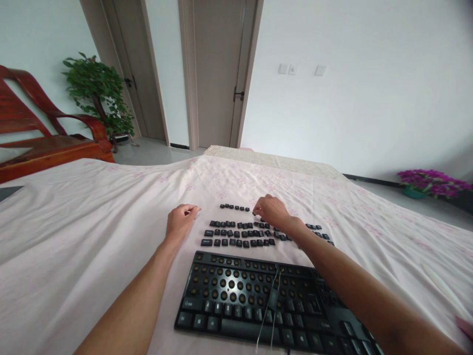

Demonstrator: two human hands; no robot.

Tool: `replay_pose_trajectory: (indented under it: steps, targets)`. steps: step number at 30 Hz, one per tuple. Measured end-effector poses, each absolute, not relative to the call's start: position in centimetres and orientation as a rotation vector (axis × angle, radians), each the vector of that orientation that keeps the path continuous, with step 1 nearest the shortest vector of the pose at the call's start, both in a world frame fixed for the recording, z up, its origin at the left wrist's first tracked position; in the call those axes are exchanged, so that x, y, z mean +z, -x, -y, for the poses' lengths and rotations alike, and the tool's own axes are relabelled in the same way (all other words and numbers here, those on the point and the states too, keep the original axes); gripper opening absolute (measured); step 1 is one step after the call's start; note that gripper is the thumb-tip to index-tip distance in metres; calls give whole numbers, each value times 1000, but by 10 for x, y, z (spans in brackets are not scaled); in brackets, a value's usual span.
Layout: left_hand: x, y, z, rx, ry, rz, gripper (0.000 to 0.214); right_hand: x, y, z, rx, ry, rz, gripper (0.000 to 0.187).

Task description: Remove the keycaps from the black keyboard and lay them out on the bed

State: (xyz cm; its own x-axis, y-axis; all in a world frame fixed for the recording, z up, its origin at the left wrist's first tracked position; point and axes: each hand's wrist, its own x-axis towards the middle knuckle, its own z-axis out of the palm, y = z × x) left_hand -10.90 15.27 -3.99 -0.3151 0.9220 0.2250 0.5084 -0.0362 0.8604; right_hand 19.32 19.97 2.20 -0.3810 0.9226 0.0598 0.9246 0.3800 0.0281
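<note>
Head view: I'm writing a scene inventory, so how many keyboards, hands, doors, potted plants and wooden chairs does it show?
Keyboard: 1
Hands: 2, left hand and right hand
Doors: 2, left door and right door
Potted plants: 2, green plant and purple flowers
Wooden chair: 1
Total: 8

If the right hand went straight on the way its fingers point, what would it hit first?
Probably the short far row of loose keycaps, just past the right hand on the pink sheet; the gap is hard to judge.
</note>
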Motion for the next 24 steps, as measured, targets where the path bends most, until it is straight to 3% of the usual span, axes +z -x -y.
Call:
replay_pose_trajectory:
  steps: [11,18,24]
  targets:
    - [-44,110,-154,1321,-1491,-1814,35,11,-190,-217,-23,1814,2457,18]
    - [-42,110,-153,1311,-1510,-1835,34,18,-198,-212,-14,1861,2423,29]
    - [-40,109,-152,1300,-1503,-1858,35,24,-218,-199,-11,1820,2382,20]
